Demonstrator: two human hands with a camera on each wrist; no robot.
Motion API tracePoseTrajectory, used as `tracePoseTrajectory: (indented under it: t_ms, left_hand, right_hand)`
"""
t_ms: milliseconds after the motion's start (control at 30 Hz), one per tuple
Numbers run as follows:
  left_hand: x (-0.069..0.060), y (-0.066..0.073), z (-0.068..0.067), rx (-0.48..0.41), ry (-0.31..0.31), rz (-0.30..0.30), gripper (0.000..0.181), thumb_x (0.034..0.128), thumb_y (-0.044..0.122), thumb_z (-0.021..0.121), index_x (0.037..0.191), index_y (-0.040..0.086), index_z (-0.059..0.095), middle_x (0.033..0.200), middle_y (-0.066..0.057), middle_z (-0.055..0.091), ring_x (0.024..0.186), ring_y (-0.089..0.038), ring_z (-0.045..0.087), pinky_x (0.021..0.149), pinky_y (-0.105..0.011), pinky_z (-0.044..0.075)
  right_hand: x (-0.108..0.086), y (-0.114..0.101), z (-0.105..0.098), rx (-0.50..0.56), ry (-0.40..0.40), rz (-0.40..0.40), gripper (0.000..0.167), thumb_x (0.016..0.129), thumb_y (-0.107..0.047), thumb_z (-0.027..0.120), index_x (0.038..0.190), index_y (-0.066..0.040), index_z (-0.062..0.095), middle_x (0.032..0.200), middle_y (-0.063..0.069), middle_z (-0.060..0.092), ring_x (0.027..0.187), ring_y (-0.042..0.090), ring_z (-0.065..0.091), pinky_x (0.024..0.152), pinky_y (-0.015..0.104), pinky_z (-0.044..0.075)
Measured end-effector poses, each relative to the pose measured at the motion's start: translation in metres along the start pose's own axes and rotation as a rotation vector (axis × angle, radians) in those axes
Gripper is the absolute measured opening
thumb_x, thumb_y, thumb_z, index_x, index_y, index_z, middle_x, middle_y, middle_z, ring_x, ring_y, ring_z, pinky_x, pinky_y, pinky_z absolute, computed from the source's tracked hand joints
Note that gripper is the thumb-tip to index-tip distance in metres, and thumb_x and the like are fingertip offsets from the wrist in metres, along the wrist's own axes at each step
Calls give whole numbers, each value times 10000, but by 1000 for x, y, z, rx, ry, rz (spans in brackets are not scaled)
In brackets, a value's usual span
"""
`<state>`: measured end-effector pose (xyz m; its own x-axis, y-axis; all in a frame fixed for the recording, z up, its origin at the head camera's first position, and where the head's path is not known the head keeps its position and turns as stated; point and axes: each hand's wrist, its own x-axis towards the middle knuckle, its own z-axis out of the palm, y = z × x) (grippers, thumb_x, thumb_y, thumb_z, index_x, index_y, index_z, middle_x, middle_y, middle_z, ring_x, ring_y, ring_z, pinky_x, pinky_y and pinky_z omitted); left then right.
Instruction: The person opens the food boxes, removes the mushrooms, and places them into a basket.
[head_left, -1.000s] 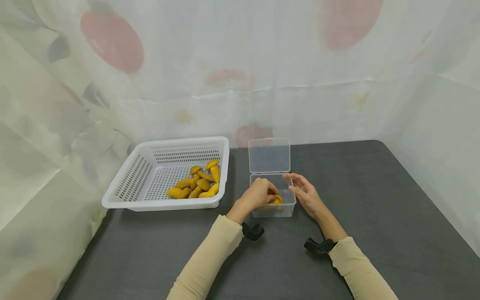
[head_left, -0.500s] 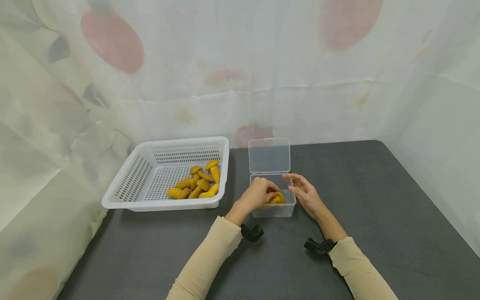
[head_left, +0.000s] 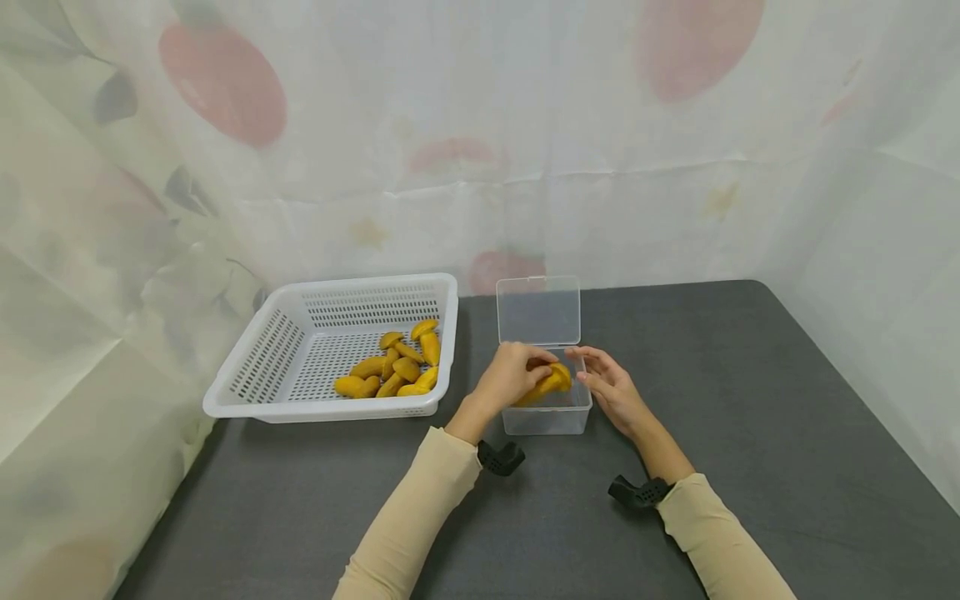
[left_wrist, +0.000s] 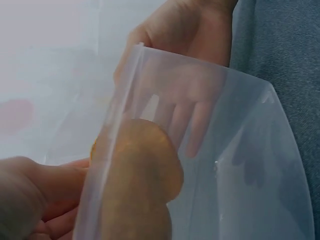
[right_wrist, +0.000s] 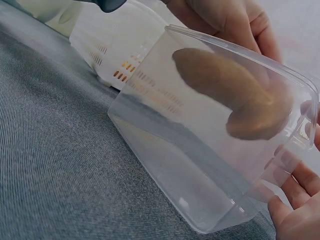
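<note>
My left hand (head_left: 510, 377) pinches a yellow mushroom (head_left: 553, 382) by its upper side, at the mouth of a clear plastic box (head_left: 549, 423). The lid (head_left: 538, 312) stands swung back behind the box. Through the clear wall in the right wrist view, the mushroom (right_wrist: 220, 82) lies slantwise inside the box, above its floor. My right hand (head_left: 613, 392) rests its extended fingers against the box's right wall, from outside. The left wrist view shows the right palm and fingers (left_wrist: 182, 117) through the plastic.
Left of the box stands a white slotted basket (head_left: 300, 408) with several yellow mushrooms (head_left: 393, 367) gathered at its right side. Dark grey cloth covers the table (head_left: 750, 417). A printed curtain (head_left: 600, 200) hangs behind the table's far edge.
My left hand has risen from deep in the box with the mushroom in its fingers, so more of the mushroom shows. The right hand, box and basket have stayed put.
</note>
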<state>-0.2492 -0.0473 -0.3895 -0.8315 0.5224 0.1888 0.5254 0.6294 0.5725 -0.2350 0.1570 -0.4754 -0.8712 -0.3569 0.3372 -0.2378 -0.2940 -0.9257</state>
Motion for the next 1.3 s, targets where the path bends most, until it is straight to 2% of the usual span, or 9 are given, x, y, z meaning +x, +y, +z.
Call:
tracePoseTrajectory:
  t_ms: [233, 400, 633, 933, 1300]
  left_hand:
    - [-2, 1, -7, -78, 99, 19, 232, 917, 84, 634, 1128, 17, 704, 1097, -151, 725, 954, -248, 719, 836, -286, 612]
    - [-3, 0, -11, -137, 127, 39, 269, 935, 69, 608, 1187, -2, 669, 1105, -172, 666, 988, -269, 691, 841, -275, 610]
    - [-7, 0, -18, -164, 145, 38, 261, 943, 97, 605, 1180, 13, 674, 1138, -169, 665, 990, -261, 698, 814, -248, 613]
    - [-14, 2, -31, -179, 200, 47, 275, 940, 104, 610, 1195, 21, 671, 1150, -165, 699, 996, -253, 709, 805, -241, 613]
    - [-22, 1, -49, -187, 256, 27, 267, 931, 100, 620, 1183, 35, 682, 1130, -142, 709, 983, -235, 705, 809, -255, 614]
  right_hand:
    - [0, -1, 1, -2, 41, 52, 341, 1002, -93, 482, 1340, -94, 432, 1331, -146, 522, 1303, -94, 420, 1026, 53, 412]
    - [1, -2, 2, -20, 66, 76, 342, 1000, -99, 493, 1337, -109, 437, 1304, -172, 521, 1259, -61, 465, 992, 58, 437]
    - [1, -2, 2, -13, 51, 58, 352, 1002, -89, 486, 1349, -88, 428, 1304, -175, 531, 1255, -62, 485, 997, 64, 437]
    - [0, -1, 1, 0, 10, 15, 369, 1011, -77, 461, 1373, -38, 403, 1344, -140, 532, 1292, -62, 469, 1031, 60, 416]
    - [0, -1, 1, -11, 13, 8, 404, 1007, -80, 470, 1389, 11, 372, 1362, -119, 526, 1303, -48, 460, 1039, 58, 405]
